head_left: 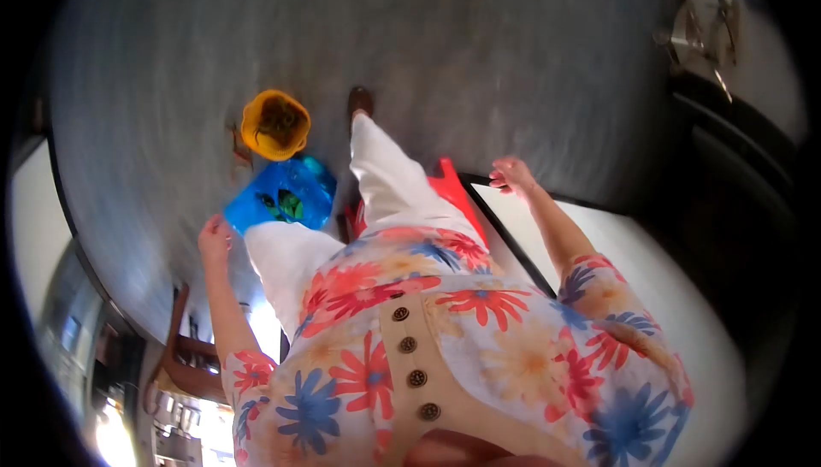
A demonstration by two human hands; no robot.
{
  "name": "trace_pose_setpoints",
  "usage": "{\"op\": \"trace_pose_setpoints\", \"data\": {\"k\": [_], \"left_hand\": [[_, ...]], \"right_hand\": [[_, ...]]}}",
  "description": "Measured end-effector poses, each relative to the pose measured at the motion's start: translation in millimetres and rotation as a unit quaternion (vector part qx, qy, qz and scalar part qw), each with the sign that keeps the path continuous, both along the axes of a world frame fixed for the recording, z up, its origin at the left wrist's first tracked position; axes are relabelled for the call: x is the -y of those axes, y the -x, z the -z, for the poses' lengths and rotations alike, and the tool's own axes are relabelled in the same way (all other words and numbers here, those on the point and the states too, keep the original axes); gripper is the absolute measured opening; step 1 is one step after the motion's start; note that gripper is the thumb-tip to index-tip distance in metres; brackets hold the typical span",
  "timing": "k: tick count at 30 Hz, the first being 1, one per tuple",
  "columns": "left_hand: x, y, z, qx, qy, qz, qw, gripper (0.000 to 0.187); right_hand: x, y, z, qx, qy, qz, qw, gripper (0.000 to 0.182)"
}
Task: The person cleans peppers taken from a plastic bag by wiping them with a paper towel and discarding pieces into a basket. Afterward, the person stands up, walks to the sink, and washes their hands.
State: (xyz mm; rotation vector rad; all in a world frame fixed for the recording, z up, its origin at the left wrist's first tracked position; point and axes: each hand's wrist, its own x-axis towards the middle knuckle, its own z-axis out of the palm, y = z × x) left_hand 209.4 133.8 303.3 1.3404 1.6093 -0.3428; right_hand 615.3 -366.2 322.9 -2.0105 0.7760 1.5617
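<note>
My left hand (215,234) hangs at the left with its fingers curled and blurred, close to the corner of a blue plastic bag (278,185). Whether it touches the bag cannot be told. Green leafy pieces (291,204) show on or in the bag, which lies on the floor partly behind my white trouser leg. My right hand (511,174) is out to the right, fingers loosely bent and apart, holding nothing visible. Just beyond the bag stands a yellow basket (250,121) with brownish-green contents. Between my legs and the right hand is a red plastic seat (457,189).
Grey floor (513,48) stretches ahead. A pale, dark-edged surface (616,245) lies to my right. Blurred metal items (697,31) rest on a light surface at the upper right. Wooden furniture (192,364) stands lower left. A small brownish object (239,149) lies beside the basket.
</note>
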Motion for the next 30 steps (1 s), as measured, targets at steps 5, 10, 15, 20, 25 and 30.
{"op": "trace_pose_setpoints", "data": {"k": [5, 10, 15, 20, 25, 30], "left_hand": [[-41.9, -98.7, -28.9, -0.016, -0.014, 0.102, 0.995, 0.034], [-60.4, -202.5, -30.1, -0.043, 0.01, 0.204, 0.978, 0.036], [-85.1, -341.5, -0.7, -0.039, 0.037, 0.259, 0.964, 0.036], [-130.1, -425.3, 6.9, -0.047, 0.062, 0.165, 0.983, 0.027], [-109.5, -585.1, -32.4, -0.121, 0.056, 0.345, 0.929, 0.025], [-48.0, -811.3, -36.1, 0.082, 0.056, 0.324, 0.941, 0.021]], "right_hand": [[23.6, -30.6, -33.3, 0.018, -0.244, 0.332, 0.911, 0.065], [-17.9, -92.8, -73.0, 0.065, -0.446, 0.412, 0.792, 0.064], [-31.6, -218.5, -75.3, 0.101, -0.507, 0.469, 0.716, 0.063], [-59.8, -318.9, -100.2, 0.123, -0.466, 0.461, 0.745, 0.063], [18.3, -306.0, -114.7, 0.157, -0.291, 0.505, 0.797, 0.066], [112.6, -278.2, -119.2, 0.098, -0.077, 0.557, 0.821, 0.064]]}}
